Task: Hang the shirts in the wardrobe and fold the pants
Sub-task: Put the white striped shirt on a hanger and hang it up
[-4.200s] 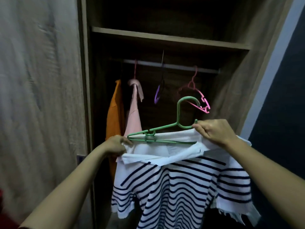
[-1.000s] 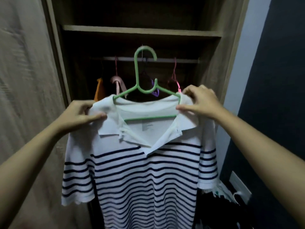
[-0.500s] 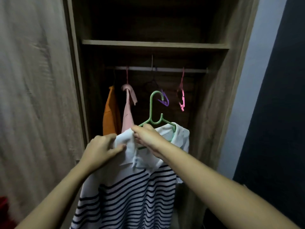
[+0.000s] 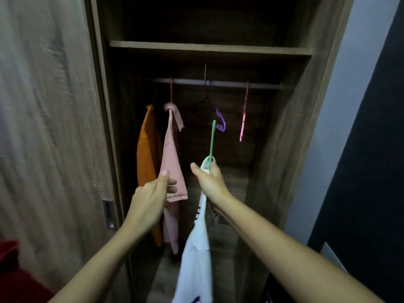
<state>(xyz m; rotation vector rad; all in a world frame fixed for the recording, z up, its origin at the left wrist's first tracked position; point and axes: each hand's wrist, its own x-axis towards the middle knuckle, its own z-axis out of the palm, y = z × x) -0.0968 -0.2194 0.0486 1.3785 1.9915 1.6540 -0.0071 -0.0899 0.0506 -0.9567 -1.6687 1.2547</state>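
Wood-grain fills most of the view: an open wardrobe [image 4: 290, 149] with its door [image 4: 50, 127] pushed to the left, and a pale wall [image 4: 352, 101] running down the right side. 1 shelf [image 4: 207, 48] spans the wardrobe near the top, and 1 rail [image 4: 220, 83] runs below it.

The striped shirt [image 4: 196, 248] hangs edge-on in front of the opening, below the rail and not yet on it, its white cloth falling out of the bottom of the view. To its left, 2 shirts hang from the rail: an orange shirt [image 4: 146, 154] against the left wall and a pink shirt [image 4: 172, 158] just beside it.

Both arms reach forward from below. The right hand [image 4: 211, 182] is raised at the middle of the opening, knuckles to the right, fingers wrapped tight around the striped shirt's bunched collar and the neck of the green hanger [image 4: 211, 143], whose hook stands upright above the fist. The left hand [image 4: 150, 200] is lower and to the left, apart from the striped shirt, fingers curled in and thumb [image 4: 164, 174] laid along the forefinger. It overlaps the pink shirt's sleeve, and whether it pinches that cloth cannot be told.

On the rail to the right hang 2 bare hangers, a purple hanger [image 4: 220, 122] just behind the green hook and a pink hanger [image 4: 243, 119] further right.
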